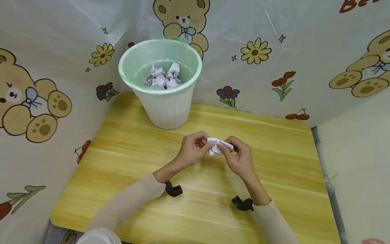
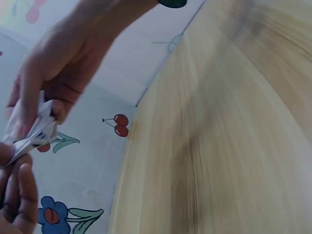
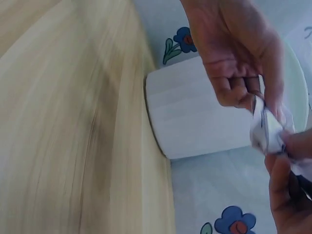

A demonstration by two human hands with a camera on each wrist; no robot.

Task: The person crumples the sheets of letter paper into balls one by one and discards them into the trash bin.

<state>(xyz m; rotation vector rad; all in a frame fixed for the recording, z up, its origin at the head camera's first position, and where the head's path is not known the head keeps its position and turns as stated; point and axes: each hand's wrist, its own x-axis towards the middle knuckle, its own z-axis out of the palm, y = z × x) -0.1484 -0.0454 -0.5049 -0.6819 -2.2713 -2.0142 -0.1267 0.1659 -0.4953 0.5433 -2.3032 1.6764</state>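
A small crumpled piece of white paper (image 1: 217,142) is held above the middle of the table, between both hands. My left hand (image 1: 192,148) pinches its left end with thumb and fingers. On the other end, my right hand (image 1: 241,155) grips the paper, its thumb lying across the near face. Folds and loose edges of the paper (image 2: 36,129) show in the left wrist view. In the right wrist view the paper (image 3: 268,129) is seen from the other side, partly covered by fingers.
A white and pale green bin (image 1: 170,108) stands at the table's back left, with several crumpled papers (image 1: 161,81) inside. The wooden table (image 1: 137,152) meets a cloth backdrop (image 1: 231,20) printed with bears and flowers. Each wrist wears a small black camera (image 1: 173,189).
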